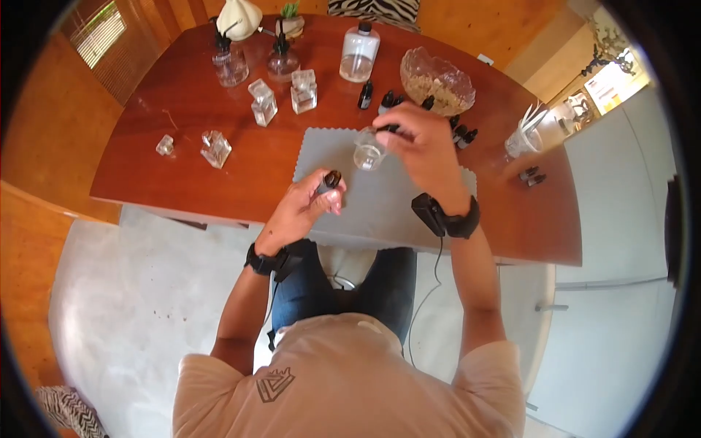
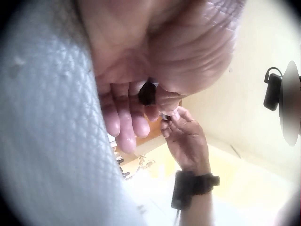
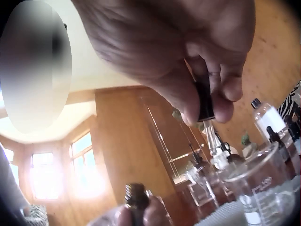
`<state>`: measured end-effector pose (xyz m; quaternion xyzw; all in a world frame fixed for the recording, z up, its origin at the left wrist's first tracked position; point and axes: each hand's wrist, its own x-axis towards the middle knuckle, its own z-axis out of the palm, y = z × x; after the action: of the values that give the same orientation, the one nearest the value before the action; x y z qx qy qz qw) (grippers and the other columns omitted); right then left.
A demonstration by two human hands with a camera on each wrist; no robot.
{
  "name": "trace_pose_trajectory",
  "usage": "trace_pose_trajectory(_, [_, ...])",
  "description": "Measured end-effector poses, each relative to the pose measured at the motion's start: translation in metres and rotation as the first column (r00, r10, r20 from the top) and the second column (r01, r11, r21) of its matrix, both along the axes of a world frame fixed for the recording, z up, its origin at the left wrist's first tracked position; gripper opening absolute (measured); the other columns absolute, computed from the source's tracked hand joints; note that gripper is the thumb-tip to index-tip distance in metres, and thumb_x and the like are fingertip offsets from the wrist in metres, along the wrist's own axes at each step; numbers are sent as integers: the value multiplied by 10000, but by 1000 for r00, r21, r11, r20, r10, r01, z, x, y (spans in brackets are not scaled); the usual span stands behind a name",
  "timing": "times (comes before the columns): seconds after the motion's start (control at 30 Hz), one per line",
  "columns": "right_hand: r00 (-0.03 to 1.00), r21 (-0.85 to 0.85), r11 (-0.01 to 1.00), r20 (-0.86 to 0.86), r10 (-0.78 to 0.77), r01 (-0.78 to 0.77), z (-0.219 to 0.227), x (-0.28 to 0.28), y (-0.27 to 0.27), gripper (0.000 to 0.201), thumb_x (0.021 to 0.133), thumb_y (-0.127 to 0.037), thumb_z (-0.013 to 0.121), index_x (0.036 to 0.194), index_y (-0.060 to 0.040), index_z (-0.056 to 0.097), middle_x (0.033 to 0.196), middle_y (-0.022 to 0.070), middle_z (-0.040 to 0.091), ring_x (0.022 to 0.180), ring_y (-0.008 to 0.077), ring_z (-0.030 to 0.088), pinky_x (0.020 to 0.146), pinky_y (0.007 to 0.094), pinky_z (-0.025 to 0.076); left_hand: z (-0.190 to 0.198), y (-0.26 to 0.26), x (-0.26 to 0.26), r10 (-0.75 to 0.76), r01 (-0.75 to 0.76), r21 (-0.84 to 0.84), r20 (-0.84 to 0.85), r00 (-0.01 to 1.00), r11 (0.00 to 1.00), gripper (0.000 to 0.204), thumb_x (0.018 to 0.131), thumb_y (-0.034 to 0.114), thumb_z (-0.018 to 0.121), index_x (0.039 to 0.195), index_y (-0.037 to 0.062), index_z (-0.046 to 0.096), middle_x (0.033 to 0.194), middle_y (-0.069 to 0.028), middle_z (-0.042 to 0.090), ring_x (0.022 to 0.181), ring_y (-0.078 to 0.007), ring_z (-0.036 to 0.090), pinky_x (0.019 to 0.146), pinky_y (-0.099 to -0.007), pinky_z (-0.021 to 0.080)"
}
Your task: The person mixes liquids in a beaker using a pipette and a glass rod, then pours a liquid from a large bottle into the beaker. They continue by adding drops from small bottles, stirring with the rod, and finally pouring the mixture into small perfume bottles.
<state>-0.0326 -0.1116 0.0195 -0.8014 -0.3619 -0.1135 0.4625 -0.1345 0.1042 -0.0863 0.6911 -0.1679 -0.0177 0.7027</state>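
Note:
My left hand (image 1: 305,204) grips a small dark dropper bottle (image 1: 331,180), its open threaded neck (image 3: 136,195) upright in the right wrist view. In the right hand (image 1: 425,146), thumb and fingertips pinch the black dropper cap (image 3: 205,101), and its glass pipette (image 3: 211,136) points down. A clear glass beaker (image 1: 368,155) with printed marks stands on the grey mat (image 1: 380,208), just below and beside the dropper. Some clear liquid shows low in it. The bottle is kept nearer my body than the beaker, mostly covered by the left fingers.
Several black-capped bottles (image 1: 365,95) stand behind the mat, near a crystal bowl (image 1: 438,82). A large clear bottle (image 1: 359,55) is at the back. Glass cubes (image 1: 263,103) and stoppers lie left on the wooden table (image 1: 157,186). A white cup (image 1: 523,139) sits right.

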Motion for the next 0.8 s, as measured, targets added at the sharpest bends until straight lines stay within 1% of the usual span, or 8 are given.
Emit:
trace_pose_trajectory(0.03, [995,86,995,-90,48,-40,3,-6,3,171,821,-53,716,970,27,693,861,116,673,741,199,642,663,319,504,3,-1,-1,-5,5,11,1,1000,1000,236,1058,246,574,1132,22,572,865,-37,607,798,-122,612,764,-295,521])
trace_pose_trajectory(0.13, [972,83,977,-111,207,-198,2,-21,12,169,831,-26,708,992,23,700,877,111,675,745,178,640,673,310,508,4,-1,5,-17,17,32,21,1000,999,235,1058,241,574,1139,20,568,866,-36,606,801,-123,614,764,-296,522])
trace_pose_trajectory(0.27, [971,27,982,-145,190,-188,-5,-27,19,181,826,12,698,1007,20,700,910,107,681,761,180,642,685,314,510,1,1,6,-16,16,10,20,1000,1000,306,1052,310,580,1142,18,571,889,-42,625,823,-141,643,757,-300,514])
trace_pose_trajectory(0.43, [962,0,968,-105,250,-251,-9,-28,19,185,838,-9,702,1020,25,703,956,105,693,813,168,651,712,303,521,-1,0,6,-10,10,3,20,1000,1000,257,1050,239,585,1169,11,567,878,-42,623,817,-128,623,772,-298,520])
trace_pose_trajectory(0.53, [929,-3,929,-22,371,-371,-25,-31,29,146,819,48,652,959,18,682,878,132,635,723,267,634,661,356,506,0,1,5,1,-2,46,33,999,999,253,1047,209,590,1205,13,566,886,-43,631,816,-123,616,776,-296,520])
trace_pose_trajectory(0.63, [937,-48,937,-67,343,-347,-25,-40,35,116,837,34,620,947,27,654,874,130,623,707,280,633,665,379,509,0,0,6,8,-12,68,61,998,998,272,1045,204,594,1242,18,565,893,-42,639,816,-124,619,775,-299,520])
trace_pose_trajectory(0.73, [907,93,943,-260,332,-318,-14,-47,34,89,857,1,612,938,24,641,886,148,629,676,322,622,649,405,510,1,0,4,30,-33,56,50,998,998,271,1044,198,595,1245,19,569,883,-41,637,809,-126,621,773,-301,522])
trace_pose_trajectory(0.8, [942,-33,949,-134,308,-315,-21,-39,29,129,858,-32,672,981,8,668,880,155,636,714,318,623,661,392,503,1,0,4,37,-39,47,43,998,998,260,1043,194,595,1233,17,572,872,-42,634,803,-127,622,770,-302,522])
